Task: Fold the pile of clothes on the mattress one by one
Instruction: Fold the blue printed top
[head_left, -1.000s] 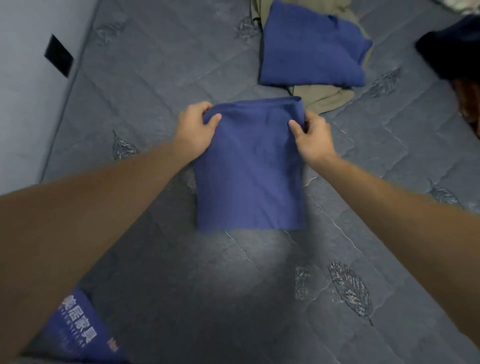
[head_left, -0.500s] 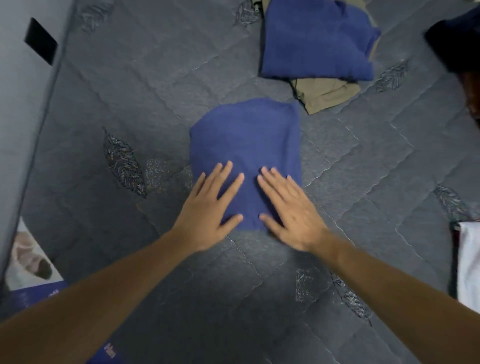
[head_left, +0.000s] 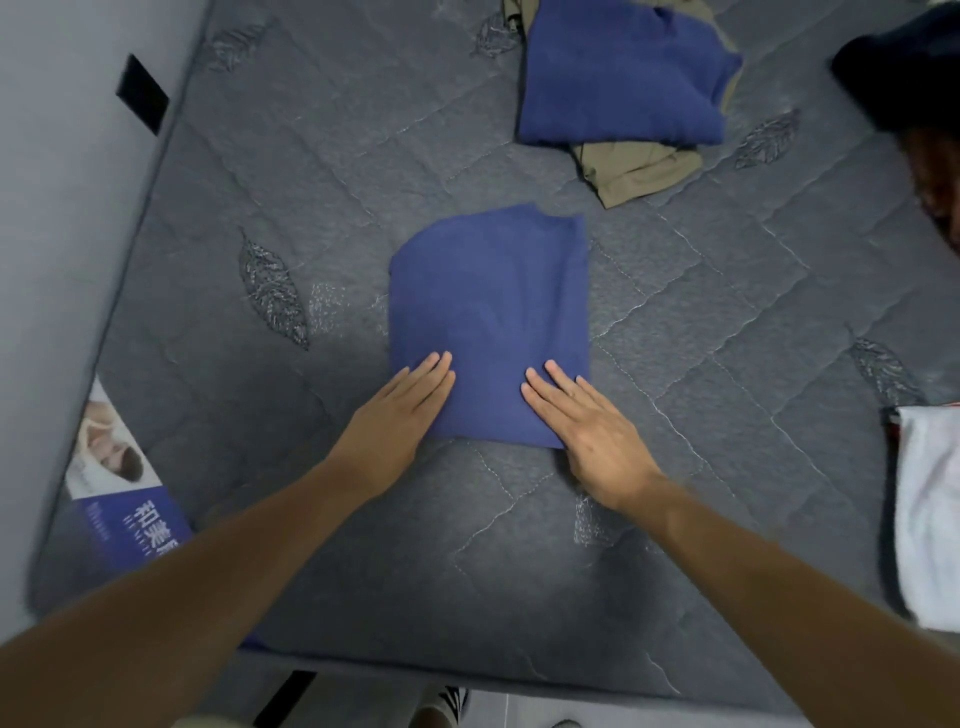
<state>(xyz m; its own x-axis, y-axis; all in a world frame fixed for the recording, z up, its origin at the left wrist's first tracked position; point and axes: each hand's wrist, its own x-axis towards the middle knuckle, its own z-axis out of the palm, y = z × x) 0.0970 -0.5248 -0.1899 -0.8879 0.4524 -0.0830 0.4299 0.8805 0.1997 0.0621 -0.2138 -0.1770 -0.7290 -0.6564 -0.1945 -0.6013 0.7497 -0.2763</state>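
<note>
The mattress (head_left: 363, 171) carries a folded blue cloth (head_left: 488, 312) near its middle; beyond the cloth lies a stack (head_left: 623, 78) of folded clothes. The cloth looks light, soft and limp, likely to sag unless taken by an edge or scooped from under. Left hand (head_left: 400, 415) and right hand (head_left: 587, 421) press flat on its near edge, fingers straight, gripping nothing.

Observed pale grey wall (head_left: 57, 218) along left, carrying a dark rectangular patch (head_left: 141, 94). Noted grey quilted mattress (head_left: 311, 156) filling most of view, stitched in diamonds with leaf motifs. Printed label (head_left: 119, 488) with blue band seen at its left edge. Light floor strip (head_left: 597, 712) visible below near edge. Lighting dim, even.
</note>
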